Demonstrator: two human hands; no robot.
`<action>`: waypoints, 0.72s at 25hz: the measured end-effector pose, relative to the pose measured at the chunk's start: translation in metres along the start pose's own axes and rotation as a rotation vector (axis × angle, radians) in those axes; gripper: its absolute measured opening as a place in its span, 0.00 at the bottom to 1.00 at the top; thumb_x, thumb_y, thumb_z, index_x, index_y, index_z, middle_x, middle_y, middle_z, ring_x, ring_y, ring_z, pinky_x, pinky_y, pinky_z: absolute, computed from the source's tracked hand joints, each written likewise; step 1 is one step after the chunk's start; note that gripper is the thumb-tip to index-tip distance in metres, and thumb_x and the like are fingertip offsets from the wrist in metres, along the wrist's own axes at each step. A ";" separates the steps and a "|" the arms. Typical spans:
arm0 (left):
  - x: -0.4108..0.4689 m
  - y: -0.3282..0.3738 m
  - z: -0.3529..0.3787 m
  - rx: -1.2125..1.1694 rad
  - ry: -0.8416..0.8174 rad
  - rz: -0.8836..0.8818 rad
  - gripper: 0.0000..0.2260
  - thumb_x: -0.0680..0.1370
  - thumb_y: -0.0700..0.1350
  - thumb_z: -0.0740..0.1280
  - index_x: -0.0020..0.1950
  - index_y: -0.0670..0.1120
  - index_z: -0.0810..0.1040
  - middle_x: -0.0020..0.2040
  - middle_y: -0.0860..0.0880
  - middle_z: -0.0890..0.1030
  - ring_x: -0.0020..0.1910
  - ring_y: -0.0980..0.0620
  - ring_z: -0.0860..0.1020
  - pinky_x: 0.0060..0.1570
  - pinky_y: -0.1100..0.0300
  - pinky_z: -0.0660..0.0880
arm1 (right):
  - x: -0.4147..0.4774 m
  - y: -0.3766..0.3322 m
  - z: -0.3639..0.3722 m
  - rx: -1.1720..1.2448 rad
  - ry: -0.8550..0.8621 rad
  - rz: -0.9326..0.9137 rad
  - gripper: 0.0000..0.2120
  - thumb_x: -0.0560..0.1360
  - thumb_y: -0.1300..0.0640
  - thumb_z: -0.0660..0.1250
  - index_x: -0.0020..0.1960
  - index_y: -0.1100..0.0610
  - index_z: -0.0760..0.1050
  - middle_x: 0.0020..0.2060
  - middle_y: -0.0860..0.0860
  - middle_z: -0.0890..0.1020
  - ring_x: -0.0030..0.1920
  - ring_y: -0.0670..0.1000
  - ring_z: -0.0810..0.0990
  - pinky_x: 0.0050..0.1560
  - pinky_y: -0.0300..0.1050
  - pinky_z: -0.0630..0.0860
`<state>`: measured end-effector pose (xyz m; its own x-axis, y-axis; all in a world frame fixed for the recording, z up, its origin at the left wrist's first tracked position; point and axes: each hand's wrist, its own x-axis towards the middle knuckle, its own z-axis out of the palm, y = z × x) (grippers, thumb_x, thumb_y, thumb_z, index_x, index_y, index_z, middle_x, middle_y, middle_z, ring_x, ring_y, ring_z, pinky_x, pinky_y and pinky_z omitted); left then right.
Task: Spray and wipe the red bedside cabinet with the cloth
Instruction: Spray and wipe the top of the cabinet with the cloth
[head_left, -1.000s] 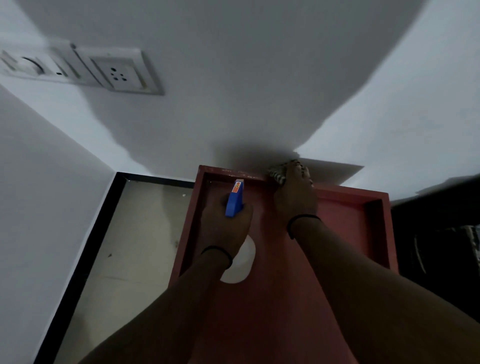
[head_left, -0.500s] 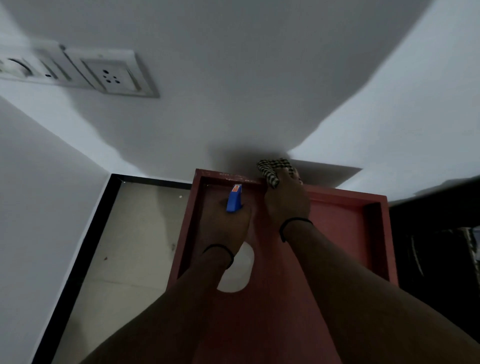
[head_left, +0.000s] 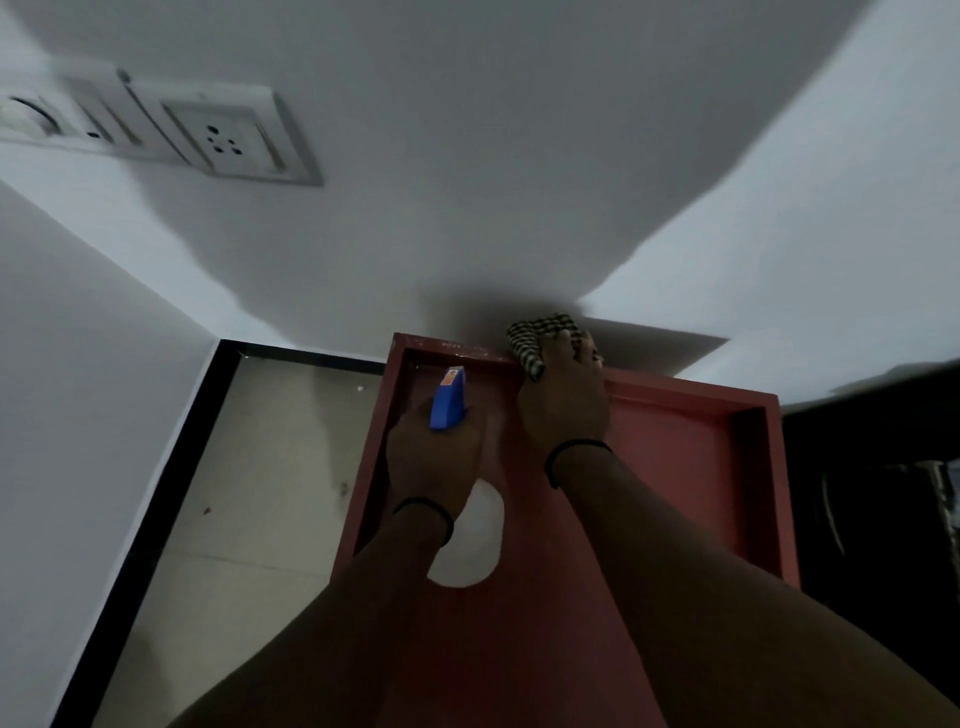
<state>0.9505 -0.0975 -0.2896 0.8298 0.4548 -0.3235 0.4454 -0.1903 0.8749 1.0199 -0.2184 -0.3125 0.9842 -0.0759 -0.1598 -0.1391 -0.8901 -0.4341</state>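
The white wall (head_left: 519, 182) is filling most of the view, rising just beyond both hands. The red bedside cabinet (head_left: 675, 387) is lying beneath both grips, its raised rim running along the wall past the fingertips. The left hand (head_left: 434, 457) is clenching around a spray bottle (head_left: 447, 402). The bottle's long axis is running away from the person, with the blue nozzle pointing out of the fist toward the cabinet's back rim and the white body trailing under the wrist. The right hand (head_left: 563, 400) is grasping a bunched checked cloth (head_left: 530, 338), which is sticking out ahead of the fingers and resting on the back rim, against the wall.
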 end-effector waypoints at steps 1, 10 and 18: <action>0.001 -0.003 -0.002 -0.015 0.006 0.013 0.10 0.76 0.38 0.70 0.37 0.46 0.73 0.30 0.44 0.73 0.30 0.48 0.73 0.36 0.54 0.74 | -0.001 -0.007 0.005 -0.023 -0.029 -0.003 0.30 0.76 0.58 0.60 0.77 0.59 0.61 0.78 0.58 0.59 0.79 0.60 0.51 0.79 0.53 0.46; -0.006 -0.010 -0.005 -0.026 0.013 0.027 0.10 0.76 0.37 0.70 0.36 0.43 0.75 0.29 0.43 0.75 0.27 0.47 0.75 0.30 0.58 0.74 | -0.028 0.010 0.015 -0.160 -0.095 -0.280 0.35 0.77 0.41 0.51 0.80 0.55 0.52 0.80 0.53 0.52 0.80 0.58 0.46 0.77 0.51 0.40; -0.009 -0.015 -0.008 -0.077 -0.019 0.102 0.11 0.76 0.37 0.69 0.37 0.46 0.73 0.29 0.49 0.72 0.24 0.59 0.71 0.28 0.69 0.70 | -0.011 -0.013 0.027 -0.265 -0.020 -0.216 0.32 0.77 0.52 0.65 0.78 0.56 0.60 0.78 0.54 0.62 0.78 0.59 0.55 0.77 0.55 0.49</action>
<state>0.9333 -0.0914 -0.2971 0.8759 0.4199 -0.2376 0.3321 -0.1674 0.9283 1.0079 -0.1940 -0.3288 0.9851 0.1339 -0.1080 0.1084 -0.9706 -0.2148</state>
